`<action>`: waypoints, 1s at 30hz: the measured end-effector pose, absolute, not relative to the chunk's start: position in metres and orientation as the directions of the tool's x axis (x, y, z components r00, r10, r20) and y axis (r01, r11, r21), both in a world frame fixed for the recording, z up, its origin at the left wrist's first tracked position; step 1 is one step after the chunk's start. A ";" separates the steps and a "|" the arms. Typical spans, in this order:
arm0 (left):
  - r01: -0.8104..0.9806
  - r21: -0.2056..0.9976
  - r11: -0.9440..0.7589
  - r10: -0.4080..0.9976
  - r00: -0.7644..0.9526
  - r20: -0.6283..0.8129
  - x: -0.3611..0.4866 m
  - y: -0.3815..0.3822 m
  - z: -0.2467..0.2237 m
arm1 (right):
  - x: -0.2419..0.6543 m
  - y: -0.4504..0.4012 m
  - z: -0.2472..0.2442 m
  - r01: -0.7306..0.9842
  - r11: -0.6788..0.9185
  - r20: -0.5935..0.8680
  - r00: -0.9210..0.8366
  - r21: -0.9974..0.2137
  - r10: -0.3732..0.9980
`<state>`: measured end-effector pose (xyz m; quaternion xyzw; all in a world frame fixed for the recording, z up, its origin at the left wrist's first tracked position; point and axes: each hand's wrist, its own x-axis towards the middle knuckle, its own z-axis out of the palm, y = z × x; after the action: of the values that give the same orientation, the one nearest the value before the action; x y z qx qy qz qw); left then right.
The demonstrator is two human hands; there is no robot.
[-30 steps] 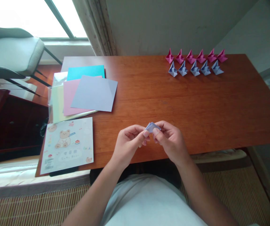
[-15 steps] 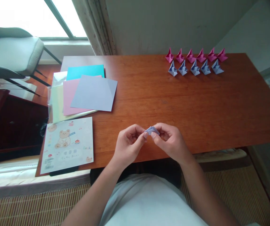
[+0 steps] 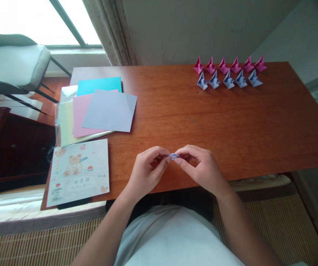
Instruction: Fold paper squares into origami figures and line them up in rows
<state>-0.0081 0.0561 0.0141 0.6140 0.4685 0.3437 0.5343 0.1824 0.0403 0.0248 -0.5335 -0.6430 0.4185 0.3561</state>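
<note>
Lavender folded paper (image 3: 173,156) sits pinched by thumb and fingers of the left hand (image 3: 147,170) and right hand (image 3: 203,170), over the desk's (image 3: 181,118) near side. It should be feather-light, crisp, easily crushed (thick layered edges likely offer the best hold). Less of it shows than 1 second ago; the 2 hands' fingertips are closer. 5 lavender figures (image 3: 228,80) stand toward the desk's far right.
</note>
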 end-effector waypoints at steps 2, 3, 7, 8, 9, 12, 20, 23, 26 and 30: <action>0.239 0.970 -0.041 0.942 0.333 -0.042 -0.009 0.056 0.015 | 0.182 0.040 0.024 0.386 0.116 0.061 -0.151 -0.915 0.987; 0.252 0.965 -0.068 0.940 0.340 -0.022 -0.009 0.057 0.016 | 0.182 0.040 0.023 0.391 0.136 0.085 -0.145 -0.910 0.986; 0.320 0.936 -0.148 0.930 0.367 0.022 -0.007 0.058 0.019 | 0.183 0.038 0.022 0.436 0.211 0.152 -0.167 -0.875 0.974; 0.340 0.928 -0.154 0.930 0.368 0.020 -0.006 0.058 0.020 | 0.184 0.038 0.022 0.452 0.227 0.164 -0.175 -0.863 0.971; 0.358 0.920 -0.161 0.929 0.369 0.019 -0.006 0.059 0.020 | 0.184 0.037 0.022 0.470 0.243 0.173 -0.187 -0.849 0.967; 0.379 0.905 -0.192 0.928 0.370 0.042 -0.004 0.059 0.020 | 0.184 0.036 0.021 0.513 0.273 0.191 -0.208 -0.814 0.959; 0.374 0.896 -0.238 0.934 0.340 0.106 -0.008 0.063 0.019 | 0.188 0.037 0.018 0.476 0.299 0.218 -0.219 -0.827 0.951; 0.380 0.887 -0.264 0.923 0.368 0.117 -0.011 0.064 0.018 | 0.191 0.037 0.017 0.485 0.297 0.208 -0.230 -0.823 0.951; 0.402 0.868 -0.290 0.903 0.416 0.109 -0.013 0.064 0.017 | 0.193 0.035 0.016 0.525 0.280 0.203 -0.200 -0.804 0.959; 0.416 0.859 -0.297 0.903 0.415 0.110 -0.015 0.062 0.016 | 0.195 0.034 0.015 0.545 0.296 0.212 -0.212 -0.784 0.954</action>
<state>-0.0147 0.0622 0.0165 0.7435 0.4436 0.3091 0.3936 0.1951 0.0343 0.0151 -0.5185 -0.7230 0.2888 0.3536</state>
